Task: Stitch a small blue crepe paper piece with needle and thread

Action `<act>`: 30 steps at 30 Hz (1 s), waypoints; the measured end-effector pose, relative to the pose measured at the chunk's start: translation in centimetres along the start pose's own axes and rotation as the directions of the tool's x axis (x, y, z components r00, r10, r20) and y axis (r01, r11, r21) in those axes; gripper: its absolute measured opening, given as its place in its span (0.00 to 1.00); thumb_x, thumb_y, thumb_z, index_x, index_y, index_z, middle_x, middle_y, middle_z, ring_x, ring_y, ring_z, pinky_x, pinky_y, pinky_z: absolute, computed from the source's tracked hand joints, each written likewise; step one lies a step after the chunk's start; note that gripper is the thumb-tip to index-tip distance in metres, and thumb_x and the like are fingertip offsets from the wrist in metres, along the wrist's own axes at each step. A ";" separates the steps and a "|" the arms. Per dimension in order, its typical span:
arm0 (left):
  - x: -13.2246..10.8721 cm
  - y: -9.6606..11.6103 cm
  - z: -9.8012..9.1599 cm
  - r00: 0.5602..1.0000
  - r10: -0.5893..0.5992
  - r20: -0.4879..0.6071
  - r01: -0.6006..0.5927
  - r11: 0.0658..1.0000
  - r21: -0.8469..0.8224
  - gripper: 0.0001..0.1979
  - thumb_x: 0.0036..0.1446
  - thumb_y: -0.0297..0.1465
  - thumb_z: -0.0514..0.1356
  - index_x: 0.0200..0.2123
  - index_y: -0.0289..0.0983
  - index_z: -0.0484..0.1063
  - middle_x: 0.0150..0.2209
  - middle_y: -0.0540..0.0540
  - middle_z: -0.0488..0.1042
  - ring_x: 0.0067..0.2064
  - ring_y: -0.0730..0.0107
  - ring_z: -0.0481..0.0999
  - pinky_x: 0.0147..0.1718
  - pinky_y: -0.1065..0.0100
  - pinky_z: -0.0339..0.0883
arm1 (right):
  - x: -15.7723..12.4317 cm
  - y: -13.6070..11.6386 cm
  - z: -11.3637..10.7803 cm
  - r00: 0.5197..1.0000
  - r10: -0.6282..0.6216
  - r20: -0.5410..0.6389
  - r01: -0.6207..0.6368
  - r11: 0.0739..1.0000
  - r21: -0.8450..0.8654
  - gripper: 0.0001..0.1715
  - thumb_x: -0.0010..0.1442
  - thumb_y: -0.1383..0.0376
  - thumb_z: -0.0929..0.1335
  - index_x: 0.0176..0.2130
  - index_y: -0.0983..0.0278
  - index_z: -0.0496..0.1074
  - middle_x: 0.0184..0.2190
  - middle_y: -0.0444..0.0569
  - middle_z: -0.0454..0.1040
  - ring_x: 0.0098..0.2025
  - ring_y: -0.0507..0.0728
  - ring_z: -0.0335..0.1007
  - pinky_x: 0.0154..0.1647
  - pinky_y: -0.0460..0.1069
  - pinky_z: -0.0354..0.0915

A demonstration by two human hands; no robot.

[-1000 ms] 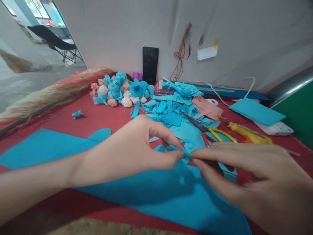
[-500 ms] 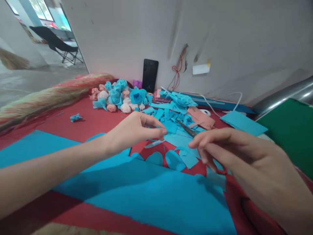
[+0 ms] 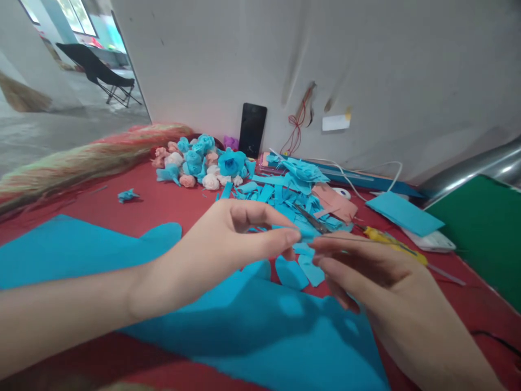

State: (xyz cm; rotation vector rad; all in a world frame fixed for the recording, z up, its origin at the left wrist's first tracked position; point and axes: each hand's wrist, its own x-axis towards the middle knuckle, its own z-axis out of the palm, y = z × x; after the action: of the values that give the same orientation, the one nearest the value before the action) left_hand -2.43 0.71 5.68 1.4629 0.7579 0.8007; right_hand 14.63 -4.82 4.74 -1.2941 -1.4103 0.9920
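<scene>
My left hand (image 3: 240, 239) is closed in a pinch over the blue sheet. What its fingertips hold is too small to name. Close to its right, my right hand (image 3: 378, 277) has its fingertips pressed together, with a thin dark wire (image 3: 354, 238) running from them across its index finger. Beneath both hands lies a large blue sheet (image 3: 252, 326). Rounded blue pieces (image 3: 290, 273) rest by its far edge. Scissors (image 3: 311, 219) lie on a heap of blue scraps (image 3: 301, 171), partly hidden by the right hand.
Pink, white and blue paper flowers (image 3: 193, 163) are piled at the back. A phone (image 3: 253, 129) leans on the wall. To the right are a yellow tool (image 3: 391, 243), folded blue paper (image 3: 405, 212) and a green board (image 3: 484, 239). One blue scrap (image 3: 127, 195) lies left.
My left hand has moved right and nearer to my right hand. The thin wire now shows at my right fingertips. The yellow tool, hidden before, has come into view.
</scene>
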 end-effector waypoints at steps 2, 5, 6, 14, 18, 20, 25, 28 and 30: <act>-0.2 0.0 0.3 0.999 -0.012 0.039 0.013 0.999 -0.037 0.07 0.49 0.31 0.60 0.20 0.38 0.71 0.22 0.56 0.72 0.28 0.79 0.71 0.26 0.79 0.66 | -0.2 -0.2 0.5 0.997 -0.002 -0.077 0.005 0.999 0.043 0.08 0.46 0.66 0.70 0.30 0.53 0.74 0.23 0.38 0.69 0.19 0.43 0.60 0.16 0.33 0.59; -0.3 0.1 0.5 0.996 -0.048 0.074 0.052 0.997 -0.051 0.07 0.49 0.31 0.60 0.20 0.39 0.71 0.23 0.56 0.72 0.28 0.80 0.71 0.27 0.81 0.67 | -0.7 -0.5 1.0 0.989 -0.044 -0.142 0.053 0.997 0.063 0.10 0.43 0.68 0.71 0.29 0.52 0.75 0.22 0.38 0.69 0.20 0.43 0.60 0.18 0.34 0.60; -0.4 0.1 0.6 0.995 -0.060 0.082 0.064 0.997 -0.047 0.07 0.49 0.31 0.60 0.20 0.39 0.71 0.23 0.56 0.72 0.28 0.80 0.71 0.28 0.82 0.67 | -0.7 -0.6 1.0 0.989 -0.066 -0.134 0.075 0.996 0.057 0.11 0.44 0.68 0.71 0.29 0.52 0.75 0.22 0.38 0.69 0.20 0.43 0.60 0.18 0.34 0.60; -1.0 -0.1 0.8 0.992 -0.044 0.117 0.044 0.999 0.005 0.04 0.48 0.30 0.61 0.23 0.40 0.73 0.22 0.57 0.72 0.25 0.84 0.69 0.24 0.86 0.64 | -0.7 -0.6 -0.4 0.975 -0.222 -0.006 0.219 0.963 -0.158 0.12 0.48 0.70 0.70 0.30 0.50 0.73 0.23 0.34 0.72 0.20 0.43 0.66 0.19 0.32 0.63; -0.9 -0.1 0.9 0.993 -0.050 0.107 0.051 0.999 -0.003 0.03 0.47 0.29 0.61 0.23 0.41 0.73 0.22 0.58 0.72 0.24 0.84 0.68 0.24 0.86 0.64 | -0.4 -0.6 -0.1 0.945 -0.326 -0.020 0.306 0.905 -0.296 0.11 0.47 0.72 0.70 0.28 0.54 0.72 0.23 0.33 0.72 0.21 0.44 0.66 0.20 0.33 0.65; -0.9 -0.1 0.9 0.995 -0.046 0.094 0.045 0.999 0.013 0.03 0.47 0.30 0.61 0.23 0.41 0.73 0.21 0.58 0.71 0.24 0.84 0.68 0.24 0.85 0.64 | -0.5 -0.5 -0.1 0.937 -0.346 -0.039 0.316 0.891 -0.326 0.12 0.46 0.73 0.70 0.27 0.55 0.71 0.23 0.32 0.71 0.21 0.44 0.66 0.20 0.34 0.65; -1.0 0.0 0.6 0.998 -0.031 0.057 0.030 0.999 0.014 0.06 0.48 0.32 0.60 0.21 0.41 0.72 0.21 0.57 0.71 0.29 0.79 0.70 0.26 0.82 0.66 | -1.1 0.2 -0.9 0.891 -0.374 -0.257 0.302 0.911 -0.281 0.04 0.46 0.58 0.71 0.26 0.52 0.73 0.21 0.36 0.70 0.18 0.46 0.64 0.11 0.35 0.60; -1.1 0.1 0.5 0.998 -0.014 0.063 0.015 1.000 -0.012 0.07 0.49 0.33 0.60 0.21 0.41 0.71 0.21 0.57 0.71 0.29 0.78 0.70 0.27 0.80 0.66 | -0.7 0.1 -1.8 0.897 -0.282 -0.341 0.259 0.959 -0.113 0.08 0.43 0.54 0.72 0.26 0.53 0.73 0.20 0.40 0.68 0.14 0.45 0.58 0.08 0.36 0.55; -1.1 0.2 0.6 0.998 -0.001 0.068 0.000 1.000 0.020 0.07 0.49 0.33 0.60 0.21 0.40 0.70 0.20 0.57 0.70 0.27 0.78 0.69 0.25 0.79 0.66 | -0.2 -0.3 -2.4 0.947 -0.194 -0.255 0.203 0.979 0.010 0.03 0.47 0.59 0.71 0.26 0.54 0.74 0.21 0.41 0.68 0.15 0.45 0.59 0.11 0.36 0.57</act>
State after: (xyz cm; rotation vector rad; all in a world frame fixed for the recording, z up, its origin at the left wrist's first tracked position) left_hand -2.54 -0.59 5.82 1.5000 0.7162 0.7408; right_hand 16.94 -5.10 5.60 -1.1801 -1.2898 0.6874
